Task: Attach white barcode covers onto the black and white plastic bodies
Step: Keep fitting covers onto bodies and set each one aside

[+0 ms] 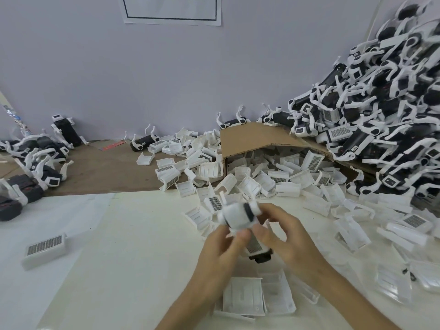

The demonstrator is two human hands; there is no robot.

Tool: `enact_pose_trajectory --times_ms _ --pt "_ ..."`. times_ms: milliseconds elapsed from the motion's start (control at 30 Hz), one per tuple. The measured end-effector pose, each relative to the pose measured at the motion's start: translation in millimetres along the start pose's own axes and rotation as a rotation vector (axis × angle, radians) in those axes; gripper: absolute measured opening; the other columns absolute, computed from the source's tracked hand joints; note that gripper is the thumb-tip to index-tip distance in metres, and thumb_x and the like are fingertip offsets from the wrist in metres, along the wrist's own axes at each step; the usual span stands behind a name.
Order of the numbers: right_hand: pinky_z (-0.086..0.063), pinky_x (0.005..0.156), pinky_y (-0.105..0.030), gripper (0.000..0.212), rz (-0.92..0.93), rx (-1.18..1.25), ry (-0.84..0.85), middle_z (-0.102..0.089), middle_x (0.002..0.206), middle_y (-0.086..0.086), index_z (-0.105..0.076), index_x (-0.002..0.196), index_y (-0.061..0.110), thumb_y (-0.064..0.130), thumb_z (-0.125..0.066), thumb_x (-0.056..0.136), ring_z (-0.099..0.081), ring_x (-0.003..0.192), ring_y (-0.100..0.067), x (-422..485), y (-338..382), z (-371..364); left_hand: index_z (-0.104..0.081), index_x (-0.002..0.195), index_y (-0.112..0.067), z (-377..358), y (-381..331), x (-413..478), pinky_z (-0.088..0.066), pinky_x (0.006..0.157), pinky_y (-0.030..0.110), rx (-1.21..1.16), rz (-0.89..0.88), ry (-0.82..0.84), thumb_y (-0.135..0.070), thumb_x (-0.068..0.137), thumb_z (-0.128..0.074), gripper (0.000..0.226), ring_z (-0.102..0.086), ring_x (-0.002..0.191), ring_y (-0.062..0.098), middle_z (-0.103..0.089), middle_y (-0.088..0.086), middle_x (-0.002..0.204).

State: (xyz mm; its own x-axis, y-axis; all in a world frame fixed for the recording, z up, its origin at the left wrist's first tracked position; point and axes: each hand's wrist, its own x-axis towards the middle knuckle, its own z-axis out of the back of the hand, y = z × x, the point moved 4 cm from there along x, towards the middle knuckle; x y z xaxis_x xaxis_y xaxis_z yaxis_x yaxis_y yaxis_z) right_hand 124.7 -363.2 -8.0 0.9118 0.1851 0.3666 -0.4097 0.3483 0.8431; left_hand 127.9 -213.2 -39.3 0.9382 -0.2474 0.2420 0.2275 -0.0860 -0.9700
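left hand [220, 248] and right hand [287, 236] grip one body [238, 216].

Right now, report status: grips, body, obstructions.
Both holding one black and white body: left grip, right grip. Barcode cover on its near side, seating unclear. Loose covers piled beyond; nothing blocking.

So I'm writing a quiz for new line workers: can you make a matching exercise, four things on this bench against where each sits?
Things:
1. cardboard box
2. big pile of bodies
3. lone barcode cover
4. body being fitted

Places:
A. gripped between left hand and right hand
B. near left, on the white sheet
C. heaped far right against the wall
D. middle, lying open, loose covers spilling out

Pairs: 1-D, 2-C, 3-B, 4-A
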Motion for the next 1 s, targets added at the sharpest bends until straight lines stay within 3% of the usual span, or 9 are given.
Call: enact_pose_trajectory --times_ms 133,300,400,467,567,700,867,1000 --pt "-0.047 0.090 -0.033 0.041 -0.035 0.090 -0.040 -0.073 0.094 0.007 -0.073 0.098 0.032 0.064 -0.054 0.081 -0.066 0.096 -0.014 4 0 6 -0.056 0.124 -0.027 -11 3 -4 -0.055 0.089 0.025 0.151 -0.054 0.110 -0.044 0.084 -0.069 0.045 -0.069 0.105 0.009 -0.071 -0.016 0.115" --pt "-0.051 0.074 -0.017 0.028 -0.045 0.167 0.024 -0.073 0.089 0.004 -0.072 0.099 0.038 0.057 -0.057 0.085 -0.068 0.087 -0.009 3 2 -1 -0.055 0.115 -0.031 -9 6 -5 -0.052 0.085 0.017 0.263 -0.078 0.047 -0.033 0.084 -0.069 0.034 -0.068 0.098 0.002 -0.071 -0.023 0.105" --pt "-0.052 0.073 -0.020 0.027 -0.069 0.170 0.032 -0.073 0.087 0.003 -0.072 0.096 0.034 0.055 -0.058 0.087 -0.069 0.085 -0.010 5 1 0 -0.055 0.114 -0.037 -6 3 -4 -0.051 0.082 0.016 0.329 -0.102 0.007 -0.034 0.082 -0.068 0.034 -0.067 0.095 0.001 -0.069 -0.029 0.101" --pt "-0.055 0.077 -0.026 0.025 -0.082 0.176 0.037 -0.074 0.090 -0.002 -0.073 0.099 0.031 0.050 -0.059 0.090 -0.070 0.089 -0.015 6 -1 3 -0.053 0.116 -0.042 -7 0 -4 -0.052 0.083 0.019 0.366 -0.116 0.003 -0.037 0.081 -0.068 0.039 -0.068 0.093 0.001 -0.069 -0.030 0.103" --pt "-0.055 0.075 -0.023 0.033 -0.087 0.204 0.038 -0.076 0.091 -0.004 -0.074 0.100 0.023 0.049 -0.061 0.086 -0.072 0.089 -0.016 6 -2 8 -0.052 0.116 -0.046 -6 -1 -4 -0.055 0.084 0.025 0.400 -0.118 0.003 -0.040 0.080 -0.068 0.040 -0.068 0.092 0.001 -0.069 -0.030 0.104" --pt "-0.053 0.069 -0.017 0.030 -0.143 0.329 0.083 -0.077 0.092 -0.003 -0.070 0.109 0.010 0.029 -0.062 0.087 -0.072 0.086 -0.012 6 -4 7 -0.053 0.114 -0.041 -6 0 -4 -0.055 0.082 0.031 0.445 -0.134 0.011 -0.041 0.082 -0.066 0.035 -0.066 0.089 0.003 -0.069 -0.030 0.101" --pt "-0.054 0.081 -0.020 0.036 -0.139 0.309 0.099 -0.075 0.108 0.000 -0.064 0.118 0.015 0.033 -0.069 0.087 -0.071 0.101 -0.015 5 -5 -2 -0.053 0.112 -0.046 -6 -7 -5 -0.051 0.070 0.017 0.442 -0.198 -0.025 -0.044 0.080 -0.064 0.034 -0.067 0.079 0.006 -0.071 -0.024 0.093" --pt "-0.056 0.084 -0.025 0.042 -0.078 0.177 -0.087 -0.072 0.108 0.008 -0.062 0.114 0.021 0.034 -0.076 0.078 -0.070 0.099 -0.015 8 -3 8 -0.059 0.105 -0.039 -2 -11 -6 -0.048 0.058 0.018 0.445 -0.233 -0.150 -0.043 0.076 -0.070 0.031 -0.060 0.062 0.009 -0.069 -0.016 0.081"
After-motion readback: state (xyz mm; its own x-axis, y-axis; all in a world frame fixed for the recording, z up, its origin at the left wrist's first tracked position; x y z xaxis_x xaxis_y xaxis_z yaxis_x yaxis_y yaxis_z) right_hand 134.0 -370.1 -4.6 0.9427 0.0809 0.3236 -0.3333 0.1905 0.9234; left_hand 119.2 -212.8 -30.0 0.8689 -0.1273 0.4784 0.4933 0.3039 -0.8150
